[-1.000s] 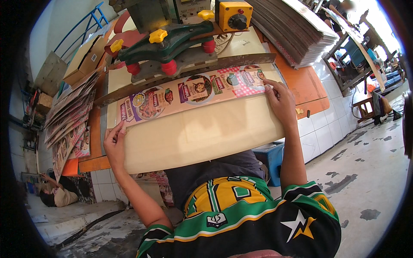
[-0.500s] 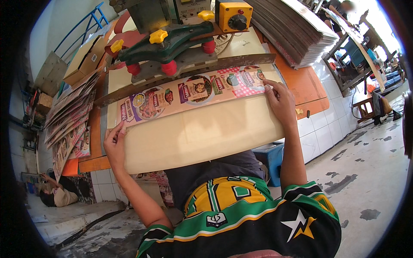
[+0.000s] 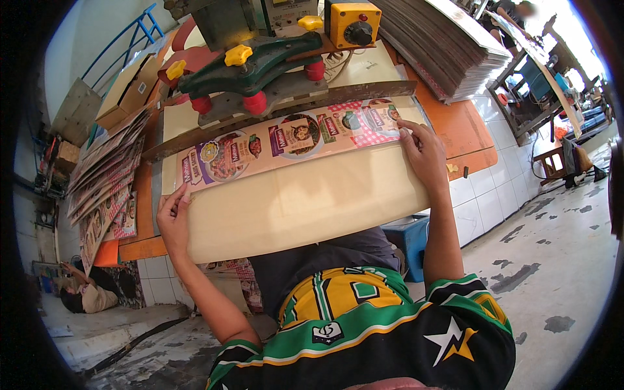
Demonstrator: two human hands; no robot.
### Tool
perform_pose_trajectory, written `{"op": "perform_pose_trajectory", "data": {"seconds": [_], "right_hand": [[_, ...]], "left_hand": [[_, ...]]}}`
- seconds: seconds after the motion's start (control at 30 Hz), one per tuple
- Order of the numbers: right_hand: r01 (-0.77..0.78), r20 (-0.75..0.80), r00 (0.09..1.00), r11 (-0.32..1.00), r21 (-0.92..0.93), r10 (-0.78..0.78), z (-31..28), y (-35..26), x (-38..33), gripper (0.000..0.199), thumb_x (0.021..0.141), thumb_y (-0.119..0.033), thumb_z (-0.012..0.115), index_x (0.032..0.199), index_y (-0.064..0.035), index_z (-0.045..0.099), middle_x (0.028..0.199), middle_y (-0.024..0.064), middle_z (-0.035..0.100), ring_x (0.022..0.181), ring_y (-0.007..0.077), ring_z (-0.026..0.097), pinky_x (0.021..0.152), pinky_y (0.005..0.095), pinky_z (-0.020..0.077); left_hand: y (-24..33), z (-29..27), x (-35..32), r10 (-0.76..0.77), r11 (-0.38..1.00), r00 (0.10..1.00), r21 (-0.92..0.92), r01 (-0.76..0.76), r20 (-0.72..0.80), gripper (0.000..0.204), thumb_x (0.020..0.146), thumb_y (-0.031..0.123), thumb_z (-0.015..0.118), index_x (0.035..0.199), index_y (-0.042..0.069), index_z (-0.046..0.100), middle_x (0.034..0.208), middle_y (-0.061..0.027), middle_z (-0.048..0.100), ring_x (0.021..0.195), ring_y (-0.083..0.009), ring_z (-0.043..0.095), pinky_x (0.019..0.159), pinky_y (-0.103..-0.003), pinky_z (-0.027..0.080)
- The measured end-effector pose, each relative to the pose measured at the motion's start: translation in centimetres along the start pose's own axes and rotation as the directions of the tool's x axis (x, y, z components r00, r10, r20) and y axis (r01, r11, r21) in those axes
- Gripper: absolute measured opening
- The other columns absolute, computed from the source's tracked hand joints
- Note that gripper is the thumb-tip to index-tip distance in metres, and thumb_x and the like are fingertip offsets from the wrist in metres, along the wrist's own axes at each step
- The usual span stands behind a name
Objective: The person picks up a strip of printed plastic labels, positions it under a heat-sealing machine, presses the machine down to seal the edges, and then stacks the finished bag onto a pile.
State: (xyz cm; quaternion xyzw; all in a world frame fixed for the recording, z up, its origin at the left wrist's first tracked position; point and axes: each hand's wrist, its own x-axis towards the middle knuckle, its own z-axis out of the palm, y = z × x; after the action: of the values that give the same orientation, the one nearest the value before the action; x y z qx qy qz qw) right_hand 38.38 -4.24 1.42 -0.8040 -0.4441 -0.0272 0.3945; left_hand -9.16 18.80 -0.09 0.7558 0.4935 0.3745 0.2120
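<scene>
A long printed sheet with food pictures lies across a cream-coloured surface that reaches toward my lap. Its far edge runs along a long metal bar under a press machine. My left hand is closed at the sheet's near left corner, thumb and fingers together on its edge. At the other end, my right hand pinches the right edge, with the thumb toward the print. Above the bar stands the press's dark green bracket, with yellow knobs and red bushings.
A yellow control box with a black dial sits on the press. Stacked boards rise at the far right. Printed pieces lean in a pile at the left, near a cardboard box. Another person is at the lower left.
</scene>
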Motion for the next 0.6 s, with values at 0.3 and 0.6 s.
{"op": "perform_pose_trajectory", "data": {"seconds": [0.3,0.6], "right_hand": [[-0.004,-0.012,1.0,1.0,0.004,0.004,0.07,-0.03,0.0,0.027,0.096,-0.026,0.064,0.117,-0.0134,0.075,0.083,0.0116,0.065,0.075,0.0251,0.063,0.072,0.0384,0.0478],[0.009,-0.017,1.0,1.0,-0.001,-0.009,0.13,-0.02,0.04,0.026,0.096,-0.025,0.064,0.117,-0.0141,0.075,0.08,0.011,0.063,0.072,0.0246,0.061,0.071,0.0383,0.047]], "left_hand": [[0.07,-0.05,0.03,-0.003,1.0,1.0,0.011,0.003,0.003,0.032,0.094,0.021,0.074,0.122,0.006,0.074,0.08,0.0016,0.043,0.069,-0.0093,0.037,0.062,-0.024,0.035],[-0.19,-0.09,-0.01,0.006,1.0,1.0,0.012,-0.006,0.005,0.032,0.094,0.02,0.074,0.123,0.006,0.074,0.08,0.0017,0.042,0.069,-0.0092,0.037,0.062,-0.024,0.035]]}}
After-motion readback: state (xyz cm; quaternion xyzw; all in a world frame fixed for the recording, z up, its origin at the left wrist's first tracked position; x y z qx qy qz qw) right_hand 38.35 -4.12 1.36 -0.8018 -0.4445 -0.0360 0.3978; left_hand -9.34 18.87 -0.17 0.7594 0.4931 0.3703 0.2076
